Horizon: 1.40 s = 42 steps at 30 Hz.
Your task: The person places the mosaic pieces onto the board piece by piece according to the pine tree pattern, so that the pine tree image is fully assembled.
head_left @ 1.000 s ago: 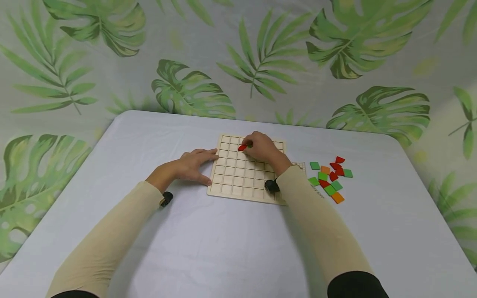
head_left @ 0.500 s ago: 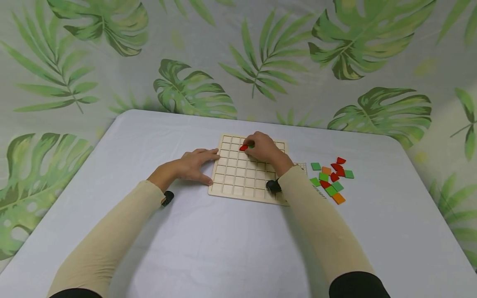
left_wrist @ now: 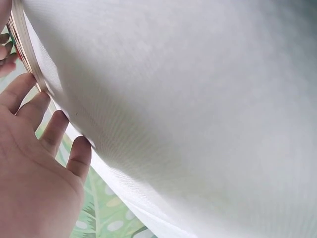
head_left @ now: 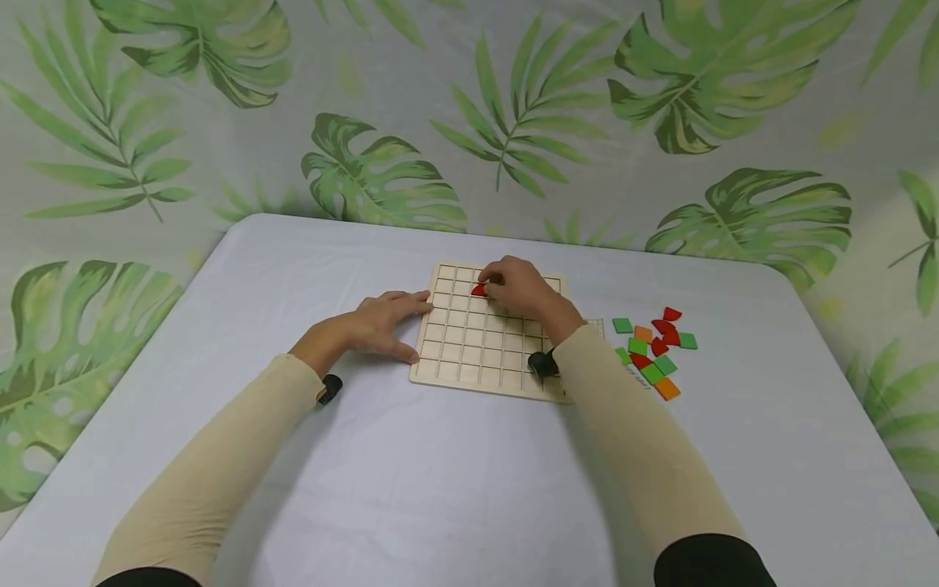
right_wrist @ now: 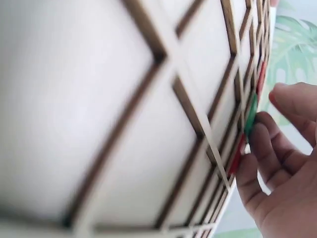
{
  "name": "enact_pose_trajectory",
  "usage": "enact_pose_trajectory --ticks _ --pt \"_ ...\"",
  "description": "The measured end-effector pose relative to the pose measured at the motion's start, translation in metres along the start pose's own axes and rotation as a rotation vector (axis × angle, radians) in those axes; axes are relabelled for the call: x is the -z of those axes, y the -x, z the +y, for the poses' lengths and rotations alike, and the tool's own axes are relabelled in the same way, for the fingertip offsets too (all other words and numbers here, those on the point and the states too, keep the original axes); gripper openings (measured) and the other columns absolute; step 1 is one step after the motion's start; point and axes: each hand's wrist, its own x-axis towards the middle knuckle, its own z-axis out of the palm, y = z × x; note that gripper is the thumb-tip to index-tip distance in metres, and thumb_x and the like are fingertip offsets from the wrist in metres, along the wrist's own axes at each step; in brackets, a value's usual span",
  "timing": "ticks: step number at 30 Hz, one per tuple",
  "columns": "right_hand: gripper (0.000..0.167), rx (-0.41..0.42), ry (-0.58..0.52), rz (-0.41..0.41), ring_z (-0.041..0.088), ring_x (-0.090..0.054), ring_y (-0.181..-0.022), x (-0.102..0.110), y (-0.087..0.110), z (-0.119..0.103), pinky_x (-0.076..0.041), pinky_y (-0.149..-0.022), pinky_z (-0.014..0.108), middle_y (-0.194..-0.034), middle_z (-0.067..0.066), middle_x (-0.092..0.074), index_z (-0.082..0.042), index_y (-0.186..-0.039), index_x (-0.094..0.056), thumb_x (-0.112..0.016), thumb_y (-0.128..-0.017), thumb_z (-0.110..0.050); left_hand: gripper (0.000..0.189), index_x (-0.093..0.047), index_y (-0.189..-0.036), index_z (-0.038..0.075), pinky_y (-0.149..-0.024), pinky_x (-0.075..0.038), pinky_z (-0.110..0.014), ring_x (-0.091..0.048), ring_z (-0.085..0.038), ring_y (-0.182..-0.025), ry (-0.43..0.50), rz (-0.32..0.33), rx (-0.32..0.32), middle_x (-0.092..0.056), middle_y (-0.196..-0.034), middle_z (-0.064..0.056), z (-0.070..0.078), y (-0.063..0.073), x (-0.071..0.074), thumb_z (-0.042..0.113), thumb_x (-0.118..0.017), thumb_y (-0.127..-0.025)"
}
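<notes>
A pale wooden grid board (head_left: 455,359) lies on the table. My left hand (head_left: 385,324) rests beside it with fingers spread, fingertips at its left edge, which also shows in the left wrist view. My right hand (head_left: 517,287) is over the far part of the grid, next to a red quarter-round tile (head_left: 479,289). In the right wrist view, a green tile (right_wrist: 251,113) sits in the grid between two red pieces. The fingertips touch around the green tile and the nearer red piece (right_wrist: 237,153), while the uppermost digit stands off the board.
Loose red, green and orange tiles (head_left: 667,388) lie scattered right of the board. A smaller gridded sheet (head_left: 596,328) shows partly behind the right forearm. White cloth (head_left: 411,481) covers the table; a leaf-print backdrop (head_left: 513,122) hangs behind.
The right hand has shifted slightly right, and its fingers have loosened. The green between its fingers no longer shows in the head view. The left hand stays put.
</notes>
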Motion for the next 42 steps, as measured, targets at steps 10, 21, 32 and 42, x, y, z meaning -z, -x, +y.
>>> enact_pose_trajectory --ticks 10,21,32,42 --pt "0.031 0.080 -0.002 0.040 0.033 -0.057 -0.111 0.048 0.025 0.010 -0.049 -0.091 0.048 -0.128 0.018 -0.061 -0.004 -0.129 -0.064 -0.055 -0.100 -0.013 0.086 -0.035 -0.155 0.019 -0.120 -0.015 -0.062 -0.011 -0.032 -0.156 -0.022 -0.009 0.004 -0.015 -0.169 -0.001 -0.002 -0.001 0.001 0.038 -0.077 -0.082" --pt "0.031 0.045 0.111 0.091 0.035 -0.056 -0.112 0.101 0.056 0.022 -0.048 -0.092 0.051 -0.126 0.018 -0.061 -0.006 -0.129 -0.064 -0.053 -0.101 -0.014 0.086 -0.036 -0.154 0.018 -0.119 -0.015 -0.062 -0.012 -0.033 -0.155 -0.019 0.002 0.029 -0.015 -0.169 -0.002 -0.006 0.003 0.002 0.036 -0.078 -0.082" --pt "0.031 0.010 0.186 0.121 0.036 -0.059 -0.109 0.130 0.115 0.051 -0.050 -0.089 0.053 -0.121 0.021 -0.062 -0.002 -0.127 -0.064 -0.056 -0.100 -0.014 0.086 -0.036 -0.154 0.020 -0.120 -0.016 -0.061 -0.012 -0.031 -0.156 -0.024 -0.005 -0.001 -0.015 -0.169 0.000 0.008 -0.010 -0.004 0.038 -0.078 -0.082" --pt "0.030 -0.007 0.204 0.159 0.037 -0.061 -0.107 0.135 0.136 0.084 -0.052 -0.087 0.054 -0.124 0.023 -0.064 -0.001 -0.125 -0.065 -0.056 -0.099 -0.011 0.087 -0.035 -0.155 0.018 -0.120 -0.016 -0.063 -0.012 -0.032 -0.155 -0.042 -0.012 0.024 -0.014 -0.169 -0.001 0.004 -0.002 -0.001 0.039 -0.078 -0.082"
